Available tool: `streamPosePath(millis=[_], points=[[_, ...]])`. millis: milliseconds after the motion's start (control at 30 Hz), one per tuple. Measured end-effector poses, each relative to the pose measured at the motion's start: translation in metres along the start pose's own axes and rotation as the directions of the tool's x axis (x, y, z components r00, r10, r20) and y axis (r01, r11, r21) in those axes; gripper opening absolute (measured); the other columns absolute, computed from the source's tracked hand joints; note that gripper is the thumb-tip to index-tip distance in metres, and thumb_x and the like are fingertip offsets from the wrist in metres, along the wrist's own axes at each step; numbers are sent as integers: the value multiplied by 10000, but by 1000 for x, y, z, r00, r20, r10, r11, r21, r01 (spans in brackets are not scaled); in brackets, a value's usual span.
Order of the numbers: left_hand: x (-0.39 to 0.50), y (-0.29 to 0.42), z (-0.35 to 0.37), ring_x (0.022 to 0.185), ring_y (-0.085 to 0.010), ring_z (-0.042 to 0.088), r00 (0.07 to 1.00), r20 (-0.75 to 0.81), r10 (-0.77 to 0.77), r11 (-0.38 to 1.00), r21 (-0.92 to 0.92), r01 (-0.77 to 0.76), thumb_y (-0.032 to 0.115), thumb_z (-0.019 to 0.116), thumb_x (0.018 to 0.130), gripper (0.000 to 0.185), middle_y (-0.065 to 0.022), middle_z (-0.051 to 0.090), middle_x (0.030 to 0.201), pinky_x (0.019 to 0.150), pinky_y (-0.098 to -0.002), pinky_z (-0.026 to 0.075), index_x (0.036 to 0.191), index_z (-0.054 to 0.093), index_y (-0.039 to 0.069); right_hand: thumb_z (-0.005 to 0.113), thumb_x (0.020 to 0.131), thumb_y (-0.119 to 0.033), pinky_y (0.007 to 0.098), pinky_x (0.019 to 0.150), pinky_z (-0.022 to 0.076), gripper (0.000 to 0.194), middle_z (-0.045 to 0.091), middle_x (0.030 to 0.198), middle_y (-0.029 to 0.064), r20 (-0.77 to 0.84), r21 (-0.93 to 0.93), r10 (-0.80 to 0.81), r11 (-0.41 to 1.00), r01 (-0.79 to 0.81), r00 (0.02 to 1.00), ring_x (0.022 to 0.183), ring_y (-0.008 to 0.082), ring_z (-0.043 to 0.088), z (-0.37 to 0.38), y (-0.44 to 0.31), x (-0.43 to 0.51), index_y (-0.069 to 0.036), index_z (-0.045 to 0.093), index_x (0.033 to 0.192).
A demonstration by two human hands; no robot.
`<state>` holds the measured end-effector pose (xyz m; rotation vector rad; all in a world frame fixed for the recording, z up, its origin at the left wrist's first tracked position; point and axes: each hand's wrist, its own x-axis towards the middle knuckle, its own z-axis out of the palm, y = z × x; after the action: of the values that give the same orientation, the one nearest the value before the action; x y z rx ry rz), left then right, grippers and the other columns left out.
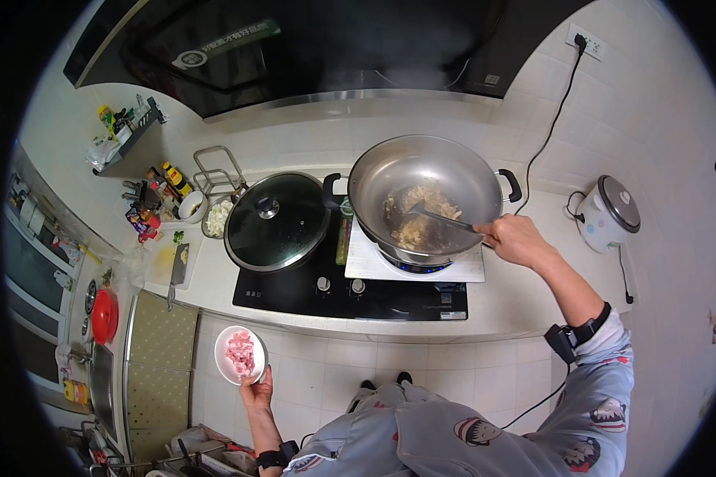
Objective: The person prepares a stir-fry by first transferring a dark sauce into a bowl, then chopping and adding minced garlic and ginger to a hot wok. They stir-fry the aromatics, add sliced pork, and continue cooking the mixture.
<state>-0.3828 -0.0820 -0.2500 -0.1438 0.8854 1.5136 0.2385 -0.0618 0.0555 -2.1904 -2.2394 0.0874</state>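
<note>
My left hand (pixel 256 390) grips the edge of a white bowl (pixel 219 359) that holds pieces of raw meat (pixel 240 354), held over the floor in front of the counter. My right hand (pixel 515 240) is closed on the handle of a spatula (pixel 447 220), whose blade rests in a steel wok (pixel 423 164) with two black handles. Browned, crumbly food (pixel 428 197) lies in the wok's bottom, around the blade. Beneath the wok is a portable cooker with blue lights (pixel 425 268). Left of it, a glass lid (pixel 292 232) covers another pan.
A cleaver (pixel 179 263) lies on a cutting board (pixel 158 262) at the left. Behind are a bowl of chopped white food (pixel 218 218), a bowl with dark liquid (pixel 191 207) and sauce bottles (pixel 176 179). A rice cooker (pixel 608 214) stands right; the range hood (pixel 334 53) hangs above.
</note>
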Motion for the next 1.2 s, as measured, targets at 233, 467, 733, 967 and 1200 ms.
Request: streamPosePath(millis=[233, 467, 733, 967, 1200], points=[[-13, -2, -7, 1028, -312, 605, 1000, -5, 9, 1000, 30, -9, -85, 538, 664, 559, -131, 604, 1164, 923, -539, 508, 1209, 532, 40, 565, 857, -147, 413, 711, 514, 232, 692, 811, 140, 66, 56, 160, 985, -163, 985, 780, 313, 654, -37, 9, -54, -100, 729, 1014], [-18, 6, -21, 1020, -284, 619, 998, -54, -37, 997, 66, 41, -39, 572, 672, 506, -112, 633, 1134, 906, -503, 517, 1170, 559, 52, 568, 864, -163, 437, 781, 511, 249, 683, 881, 195, -121, 224, 162, 966, -132, 979, 871, 340, 654, 19, -15, -1, -84, 713, 1050], [-32, 21, -12, 971, -259, 647, 993, 59, -104, 984, 151, 94, 10, 577, 675, 495, -86, 654, 1095, 844, -466, 546, 1164, 556, 81, 565, 872, -182, 430, 794, 506, 272, 689, 922, 172, -29, 200, 88, 976, -81, 996, 894, 342, 649, 18, -16, 21, -128, 703, 1099], [-29, 32, 6, 937, -270, 656, 986, 113, -125, 966, 242, 95, 27, 599, 685, 459, -88, 661, 1069, 809, -468, 553, 1139, 563, 74, 593, 835, -158, 406, 727, 508, 238, 700, 876, 140, 12, 21, 141, 990, -141, 990, 828, 308, 651, -42, 5, -45, -139, 733, 1027], [-34, 19, 23, 980, -272, 635, 987, 103, -127, 957, 274, 94, 44, 579, 676, 524, -87, 628, 1127, 802, -496, 538, 1194, 519, 84, 574, 844, -155, 440, 771, 519, 256, 690, 916, 172, -75, 49, 241, 970, -238, 968, 852, 349, 653, -4, 16, -22, -122, 720, 1051]])
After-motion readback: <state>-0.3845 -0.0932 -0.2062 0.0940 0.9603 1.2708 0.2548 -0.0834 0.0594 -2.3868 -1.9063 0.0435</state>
